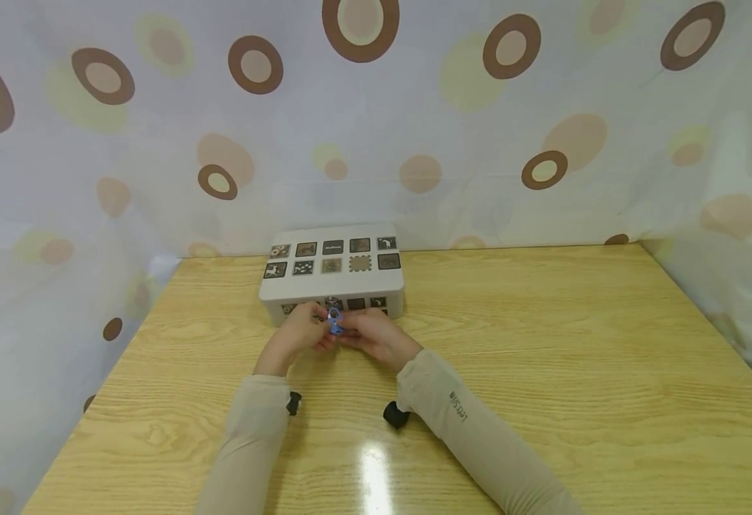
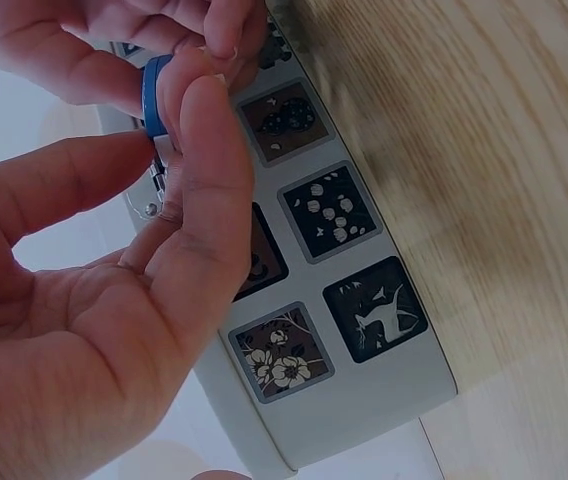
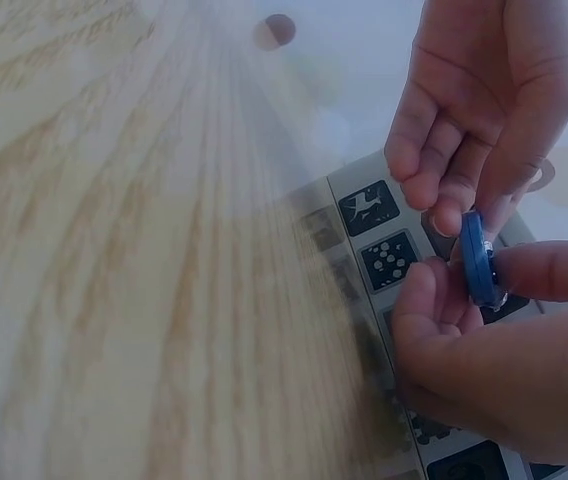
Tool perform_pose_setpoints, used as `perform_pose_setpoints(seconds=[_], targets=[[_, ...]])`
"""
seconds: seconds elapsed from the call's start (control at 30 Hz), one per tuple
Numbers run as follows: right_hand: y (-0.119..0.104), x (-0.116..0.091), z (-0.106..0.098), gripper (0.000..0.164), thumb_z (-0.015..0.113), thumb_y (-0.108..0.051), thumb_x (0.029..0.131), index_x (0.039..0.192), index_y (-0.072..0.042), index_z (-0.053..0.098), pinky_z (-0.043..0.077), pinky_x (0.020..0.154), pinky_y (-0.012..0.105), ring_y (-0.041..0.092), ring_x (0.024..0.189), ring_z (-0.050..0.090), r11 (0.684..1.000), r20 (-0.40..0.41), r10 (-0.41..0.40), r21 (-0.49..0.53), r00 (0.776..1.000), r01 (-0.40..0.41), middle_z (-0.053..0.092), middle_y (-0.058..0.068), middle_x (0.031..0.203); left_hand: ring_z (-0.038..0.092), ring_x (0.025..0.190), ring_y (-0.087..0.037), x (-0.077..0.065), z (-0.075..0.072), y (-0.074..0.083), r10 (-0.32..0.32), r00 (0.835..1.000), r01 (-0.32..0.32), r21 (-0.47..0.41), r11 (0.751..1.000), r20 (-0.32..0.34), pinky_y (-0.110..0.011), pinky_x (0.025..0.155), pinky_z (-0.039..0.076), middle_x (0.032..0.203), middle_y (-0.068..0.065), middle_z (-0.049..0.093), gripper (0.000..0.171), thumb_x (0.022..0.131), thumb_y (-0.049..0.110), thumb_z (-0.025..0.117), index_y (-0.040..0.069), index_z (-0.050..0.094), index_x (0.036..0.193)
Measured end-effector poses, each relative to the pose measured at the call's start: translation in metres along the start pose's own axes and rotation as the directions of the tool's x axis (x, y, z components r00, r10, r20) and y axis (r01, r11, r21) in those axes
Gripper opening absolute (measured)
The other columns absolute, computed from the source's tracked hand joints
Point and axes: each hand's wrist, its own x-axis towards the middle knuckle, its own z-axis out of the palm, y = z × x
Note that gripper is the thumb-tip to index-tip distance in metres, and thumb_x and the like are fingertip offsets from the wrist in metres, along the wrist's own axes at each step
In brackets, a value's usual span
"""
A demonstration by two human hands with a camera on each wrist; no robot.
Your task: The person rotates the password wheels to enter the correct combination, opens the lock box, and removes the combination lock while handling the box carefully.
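A small blue object, with a ring-like opening at its top in the head view, is between the two hands. On edge it looks thin and flat in the left wrist view and the right wrist view. The left hand pinches it between thumb and forefinger. From the other side, the right hand holds it, thumb against one face and fingers curled beneath. Right behind both hands stands a closed white box with square pictures on its lid and front. Its metal clasp shows past the left fingers.
The box sits at the back of the wooden table, close to a patterned curtain. Black devices are strapped at the left wrist and the right wrist. Beige sleeves cover both forearms.
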Motion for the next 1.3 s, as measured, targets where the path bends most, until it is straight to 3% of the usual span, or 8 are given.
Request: perform_pose_setpoints(seconds=[0.17, 0.33, 0.57, 0.97, 1.3], targets=[[0.0, -0.0001, -0.0005, 0.027, 0.05, -0.002, 0.097, 0.115, 0.017, 0.056, 0.053, 0.09, 0.037, 0.016, 0.076, 0.063, 1.0, -0.003, 0.012, -0.003, 1.0, -0.012, 0.063, 0.01, 0.086, 0.068, 0.067, -0.025, -0.0003, -0.0002, 0.0004, 0.002, 1.0, -0.002, 0.015, 1.0, -0.004, -0.037, 0.066, 0.059, 0.081, -0.025, 0.066, 0.019, 0.097, -0.005, 0.046, -0.014, 0.044, 0.114], [-0.0002, 0.0006, -0.0008, 0.028, 0.051, -0.002, 0.097, 0.118, 0.017, 0.054, 0.054, 0.084, 0.032, 0.013, 0.075, 0.061, 0.999, 0.002, 0.02, -0.049, 1.0, -0.02, 0.062, 0.008, 0.084, 0.068, 0.066, -0.023, -0.0008, 0.0, 0.0007, 0.003, 1.0, -0.003, 0.017, 1.0, -0.007, -0.037, 0.066, 0.059, 0.081, -0.024, 0.066, 0.019, 0.096, -0.005, 0.046, -0.014, 0.045, 0.113], [-0.0007, -0.0008, -0.0004, 0.031, 0.048, -0.002, 0.099, 0.123, 0.018, 0.051, 0.049, 0.096, 0.039, 0.013, 0.08, 0.06, 0.997, 0.013, 0.0, -0.082, 1.0, 0.001, 0.062, 0.012, 0.098, 0.068, 0.069, -0.026, 0.0004, 0.0002, 0.0, -0.006, 1.0, 0.006, 0.008, 1.0, -0.007, -0.038, 0.068, 0.059, 0.082, -0.024, 0.066, 0.02, 0.097, -0.004, 0.046, -0.014, 0.045, 0.115], [-0.0011, 0.0012, 0.0001, 0.028, 0.049, 0.011, 0.093, 0.119, 0.021, 0.051, 0.051, 0.093, 0.035, 0.015, 0.083, 0.06, 0.999, 0.021, -0.022, -0.04, 1.0, 0.022, 0.06, 0.014, 0.1, 0.067, 0.068, -0.024, 0.0019, 0.0, -0.0013, 0.0, 1.0, 0.0, -0.004, 1.0, 0.005, -0.037, 0.067, 0.059, 0.08, -0.022, 0.065, 0.017, 0.097, -0.004, 0.046, -0.013, 0.045, 0.112], [-0.0009, -0.0007, -0.0013, 0.021, 0.048, 0.002, 0.093, 0.106, 0.015, 0.059, 0.052, 0.092, 0.037, 0.014, 0.077, 0.062, 1.0, -0.008, -0.001, 0.016, 1.0, 0.001, 0.063, 0.01, 0.085, 0.068, 0.069, -0.026, 0.0023, -0.0002, -0.0014, 0.0, 1.0, 0.0, -0.002, 1.0, 0.011, -0.039, 0.069, 0.059, 0.081, -0.022, 0.065, 0.018, 0.097, -0.004, 0.046, -0.013, 0.045, 0.113]])
